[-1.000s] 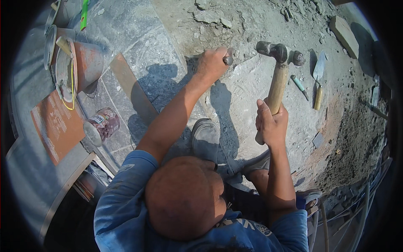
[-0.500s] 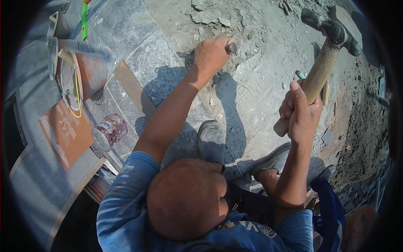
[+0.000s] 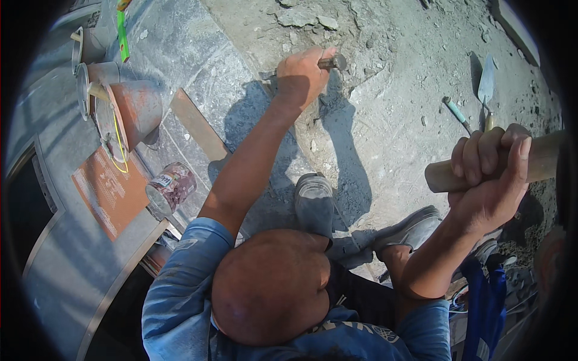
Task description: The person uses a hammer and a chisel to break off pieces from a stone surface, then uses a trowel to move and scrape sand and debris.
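Observation:
My left hand [image 3: 301, 78] is closed around a metal chisel [image 3: 335, 62], whose round struck end sticks out past the thumb side toward the right. The chisel's other end reaches the seam between the grey tiles [image 3: 198, 60] and the broken, dusty ground [image 3: 391, 114]. Off to the right, my right hand [image 3: 490, 174] grips the wooden handle of a hammer [image 3: 442, 177], its butt pointing left. The hammer's head is hidden in the dark rim of the picture.
Orange-grey buckets [image 3: 135, 114] stand at left. Near them are a brown tile [image 3: 111, 192], a clear jar [image 3: 173, 188], a strip of tile [image 3: 198, 123] and a green level [image 3: 123, 36]. A trowel [image 3: 486, 81] and a teal-handled tool [image 3: 456, 111] lie beyond my right hand.
My right hand has swung right and nearer, carrying the hammer's head out of sight. My left hand keeps hold of the chisel, which now lies more sideways.

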A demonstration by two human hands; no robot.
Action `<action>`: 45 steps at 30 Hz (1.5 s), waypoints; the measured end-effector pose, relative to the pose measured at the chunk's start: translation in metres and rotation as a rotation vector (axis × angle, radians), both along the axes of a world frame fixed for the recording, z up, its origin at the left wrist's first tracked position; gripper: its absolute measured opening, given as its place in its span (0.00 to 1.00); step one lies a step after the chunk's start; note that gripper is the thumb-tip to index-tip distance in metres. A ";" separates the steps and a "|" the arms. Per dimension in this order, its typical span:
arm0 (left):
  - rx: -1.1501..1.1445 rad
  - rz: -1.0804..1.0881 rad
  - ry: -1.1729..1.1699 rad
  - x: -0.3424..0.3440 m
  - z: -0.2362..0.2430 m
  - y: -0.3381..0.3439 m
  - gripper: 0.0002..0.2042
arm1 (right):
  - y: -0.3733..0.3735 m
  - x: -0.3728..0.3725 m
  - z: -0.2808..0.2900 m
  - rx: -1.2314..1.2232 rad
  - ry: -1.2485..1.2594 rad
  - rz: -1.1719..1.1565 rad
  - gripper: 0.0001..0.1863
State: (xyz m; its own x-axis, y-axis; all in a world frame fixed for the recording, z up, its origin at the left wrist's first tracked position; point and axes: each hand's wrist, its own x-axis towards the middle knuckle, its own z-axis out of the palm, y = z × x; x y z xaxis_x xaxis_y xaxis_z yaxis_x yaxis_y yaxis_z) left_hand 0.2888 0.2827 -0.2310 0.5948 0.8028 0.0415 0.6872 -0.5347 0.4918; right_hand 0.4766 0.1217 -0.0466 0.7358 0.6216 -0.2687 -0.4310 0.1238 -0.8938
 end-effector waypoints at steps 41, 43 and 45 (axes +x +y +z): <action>0.193 -0.040 -0.028 -0.016 -0.019 -0.007 0.17 | -0.011 -0.031 -0.047 -0.370 0.025 0.305 0.12; 0.200 -0.018 -0.044 -0.015 -0.018 -0.002 0.17 | 0.007 0.008 -0.011 -0.143 -0.029 0.095 0.13; 0.208 0.002 -0.059 -0.013 -0.017 -0.001 0.17 | 0.009 0.019 0.000 0.017 -0.047 0.038 0.14</action>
State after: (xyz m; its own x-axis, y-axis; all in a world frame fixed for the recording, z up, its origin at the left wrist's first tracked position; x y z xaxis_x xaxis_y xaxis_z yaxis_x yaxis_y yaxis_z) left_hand 0.2756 0.2820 -0.2479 0.5850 0.7744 0.2411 0.6617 -0.6276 0.4101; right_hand 0.4959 0.1308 -0.0465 0.7229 0.6538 -0.2237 -0.3931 0.1230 -0.9112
